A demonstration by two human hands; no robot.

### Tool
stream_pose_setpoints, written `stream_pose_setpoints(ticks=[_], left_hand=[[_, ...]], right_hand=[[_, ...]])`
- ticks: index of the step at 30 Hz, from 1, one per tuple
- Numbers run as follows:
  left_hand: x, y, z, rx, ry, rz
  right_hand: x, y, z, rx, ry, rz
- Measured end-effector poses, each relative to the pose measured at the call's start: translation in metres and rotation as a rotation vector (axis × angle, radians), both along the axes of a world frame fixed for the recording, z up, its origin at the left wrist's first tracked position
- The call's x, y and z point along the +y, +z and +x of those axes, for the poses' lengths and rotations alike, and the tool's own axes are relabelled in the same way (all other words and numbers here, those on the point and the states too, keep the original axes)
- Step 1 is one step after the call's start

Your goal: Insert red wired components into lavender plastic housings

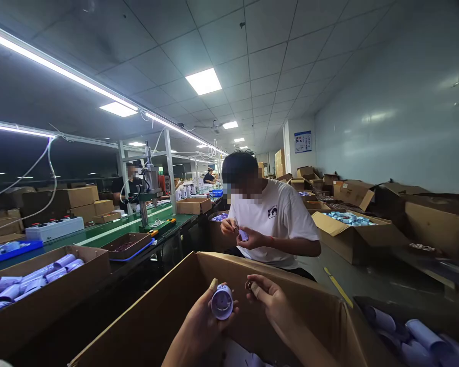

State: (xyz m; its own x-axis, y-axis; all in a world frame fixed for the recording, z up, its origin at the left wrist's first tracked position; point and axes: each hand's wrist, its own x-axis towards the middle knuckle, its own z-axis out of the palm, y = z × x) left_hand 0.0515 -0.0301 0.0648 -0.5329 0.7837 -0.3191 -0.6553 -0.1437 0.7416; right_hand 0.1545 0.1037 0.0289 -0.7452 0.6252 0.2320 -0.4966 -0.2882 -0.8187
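Observation:
My left hand [204, 313] is wrapped round a purple plastic cup-like housing [222, 303], its open end turned toward me so that its hollow inside shows. A covering sits on the thumb tip. Just to the right, my right hand [270, 295] pinches a small, round, dark copper-coloured part [248, 286] between thumb and fingers. The small part and the housing are apart. Both hands are above a large open cardboard box [145, 316], and some pale purple pieces [248, 357] lie at its bottom.
Across the box a person in a white shirt [279, 219] handles a similar purple piece. At left, a box of purple housings [61, 300] stands by a green workbench [130, 224] with a press [147, 188]. More purple housings [424, 334] lie at lower right, near a box of light-blue parts [340, 239].

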Motion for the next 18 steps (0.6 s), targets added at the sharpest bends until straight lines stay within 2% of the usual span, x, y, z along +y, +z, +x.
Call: stream_pose_setpoints(ticks=[4,10,18], left_hand=[[0.006,-0.009,-0.009,0.010,0.065,0.062],[0.015,-0.022,-0.017,-0.047,0.160,0.086],[0.023,-0.034,-0.026,-0.084,0.032,0.217]], right_hand=[[-0.001,0.005,0.009,0.069,0.024,-0.063],[-0.009,0.003,0.018,0.026,0.048,-0.001],[-0.015,-0.003,0.018,-0.162,0.090,0.445]])
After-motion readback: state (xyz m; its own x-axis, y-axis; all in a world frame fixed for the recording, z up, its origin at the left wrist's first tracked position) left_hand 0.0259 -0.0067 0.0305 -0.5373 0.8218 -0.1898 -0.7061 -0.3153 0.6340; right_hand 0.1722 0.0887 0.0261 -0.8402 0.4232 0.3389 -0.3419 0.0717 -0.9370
